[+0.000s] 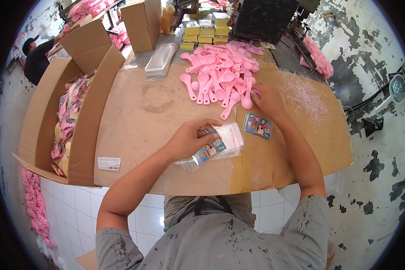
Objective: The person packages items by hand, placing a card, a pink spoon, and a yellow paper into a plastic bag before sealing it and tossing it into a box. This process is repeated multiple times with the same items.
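Note:
My left hand [191, 140] is closed on a clear plastic bag [232, 140] with a blue printed card [213, 148] showing in or against it; the film makes it hard to tell which. More clear bags lie under it on the cardboard. At the right edge of a heap of pink plastic spoons [211, 74], my right hand [267, 100] has its fingers curled at a spoon [247, 100]. Its fingertips are partly hidden. Just below that hand sits a small stack of blue printed cards [258, 126].
On the left stands an open carton [83, 135] holding packed spoons and cards. Flat clear packs [161, 59] and yellow-edged card stacks [207, 32] lie at the back. Clear plastic strips [305, 98] are scattered right. A label [109, 163] lies front left. Another person [37, 58] is far left.

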Demonstrator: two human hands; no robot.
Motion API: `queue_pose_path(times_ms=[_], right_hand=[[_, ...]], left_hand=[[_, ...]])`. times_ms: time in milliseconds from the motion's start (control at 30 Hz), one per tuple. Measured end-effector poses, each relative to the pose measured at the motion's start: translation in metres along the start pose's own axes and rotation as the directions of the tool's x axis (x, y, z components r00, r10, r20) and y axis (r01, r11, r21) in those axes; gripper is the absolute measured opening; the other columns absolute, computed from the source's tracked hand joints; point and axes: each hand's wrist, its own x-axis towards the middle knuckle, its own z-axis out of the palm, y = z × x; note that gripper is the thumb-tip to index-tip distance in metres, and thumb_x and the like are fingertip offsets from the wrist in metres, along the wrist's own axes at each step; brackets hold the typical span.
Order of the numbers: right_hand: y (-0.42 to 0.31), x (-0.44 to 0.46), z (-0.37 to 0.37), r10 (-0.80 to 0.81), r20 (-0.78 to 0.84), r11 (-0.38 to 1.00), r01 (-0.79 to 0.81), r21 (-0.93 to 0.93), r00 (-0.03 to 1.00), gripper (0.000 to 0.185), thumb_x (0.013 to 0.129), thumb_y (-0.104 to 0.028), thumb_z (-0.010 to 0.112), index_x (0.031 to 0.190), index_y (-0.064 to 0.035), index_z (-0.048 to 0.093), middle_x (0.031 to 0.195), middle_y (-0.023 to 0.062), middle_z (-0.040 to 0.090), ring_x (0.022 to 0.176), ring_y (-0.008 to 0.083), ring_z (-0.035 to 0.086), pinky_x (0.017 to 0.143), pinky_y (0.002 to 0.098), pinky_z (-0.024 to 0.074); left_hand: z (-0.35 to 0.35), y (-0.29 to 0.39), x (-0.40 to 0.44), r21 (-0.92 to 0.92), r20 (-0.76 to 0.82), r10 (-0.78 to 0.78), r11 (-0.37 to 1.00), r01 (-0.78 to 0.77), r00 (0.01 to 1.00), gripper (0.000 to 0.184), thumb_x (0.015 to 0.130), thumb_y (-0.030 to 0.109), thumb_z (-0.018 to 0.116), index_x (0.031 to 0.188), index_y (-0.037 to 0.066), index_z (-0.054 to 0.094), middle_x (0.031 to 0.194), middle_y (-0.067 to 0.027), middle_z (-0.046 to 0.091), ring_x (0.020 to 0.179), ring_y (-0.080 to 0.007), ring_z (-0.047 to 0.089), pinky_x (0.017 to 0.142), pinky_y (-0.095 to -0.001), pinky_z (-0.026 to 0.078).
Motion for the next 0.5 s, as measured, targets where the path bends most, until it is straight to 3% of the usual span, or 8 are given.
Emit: queue_pose_path(times_ms=[67, 167, 267, 367, 467, 500], right_hand=[[-0.01, -0.004, -0.01, 0.11, 0.045, 0.991, -0.113, 0.072, 0.993, 0.024, 0.094, -0.017, 0.062, 0.112, -0.0031, 0.07, 0.11, 0.0159, 0.07, 0.106, 0.0357, 0.065, 0.099, 0.0484, 0.0458], [0.006, -0.003, -0.005, 0.075, -0.022, 0.997, -0.075, 0.002, 0.997, 0.021, 0.095, -0.016, 0.061, 0.11, -0.0023, 0.067, 0.106, 0.0171, 0.071, 0.104, 0.0367, 0.066, 0.093, 0.0498, 0.0484], [0.02, -0.005, 0.002, -0.192, -0.302, 0.967, 0.127, -0.222, 0.934, 0.019, 0.098, -0.014, 0.06, 0.112, -0.0023, 0.065, 0.104, 0.0174, 0.07, 0.093, 0.0353, 0.069, 0.08, 0.0462, 0.0536], [0.003, -0.009, -0.015, 0.033, -0.211, 0.997, -0.017, 0.079, 0.977, 0.022, 0.101, -0.013, 0.056, 0.12, -0.0043, 0.063, 0.102, 0.0184, 0.069, 0.088, 0.0346, 0.068, 0.075, 0.0443, 0.053], [-0.001, -0.011, -0.028, -0.156, -0.419, 0.975, 0.208, 0.08, 0.894, 0.023, 0.105, -0.015, 0.056, 0.125, -0.0078, 0.064, 0.099, 0.0131, 0.07, 0.083, 0.0256, 0.068, 0.072, 0.0367, 0.0525], [-0.002, -0.013, -0.034, -0.014, -0.338, 0.968, 0.098, 0.232, 0.941, 0.025, 0.106, -0.016, 0.056, 0.127, -0.0064, 0.064, 0.098, 0.0108, 0.069, 0.082, 0.022, 0.068, 0.072, 0.0344, 0.0526]], left_hand=[[0.001, 0.001, 0.0, -0.087, 0.0, -0.014, 0.996, 0.014, 1.0, 0.037, 0.1, 0.007, 0.068, 0.135, -0.003, 0.06, 0.107, -0.0109, 0.075, 0.094, -0.01, 0.071, 0.08, -0.0256, 0.058], [0.001, 0.003, 0.0, -0.145, -0.011, -0.014, 0.989, 0.012, 1.0, 0.037, 0.1, 0.009, 0.069, 0.134, -0.003, 0.061, 0.104, -0.01, 0.076, 0.09, -0.0085, 0.071, 0.076, -0.0247, 0.058], [0.0, 0.011, -0.002, -0.207, -0.024, -0.014, 0.978, 0.009, 1.0, 0.036, 0.101, 0.009, 0.068, 0.134, -0.003, 0.061, 0.105, -0.0098, 0.076, 0.091, -0.0093, 0.072, 0.078, -0.0249, 0.059], [-0.003, 0.013, -0.003, -0.237, -0.04, -0.039, 0.971, 0.028, 0.998, 0.034, 0.101, 0.01, 0.067, 0.134, -0.001, 0.062, 0.106, -0.0092, 0.076, 0.092, -0.0094, 0.071, 0.08, -0.0246, 0.058], [-0.006, 0.007, 0.001, -0.258, -0.063, -0.024, 0.966, 0.007, 0.998, 0.034, 0.102, 0.01, 0.067, 0.134, 0.0, 0.063, 0.104, -0.0078, 0.075, 0.091, -0.0088, 0.071, 0.08, -0.0246, 0.058], [-0.006, 0.005, 0.002, -0.258, -0.068, -0.018, 0.966, -0.001, 0.998, 0.033, 0.102, 0.01, 0.067, 0.134, 0.0, 0.063, 0.104, -0.0074, 0.075, 0.091, -0.0088, 0.071, 0.079, -0.0246, 0.058]])
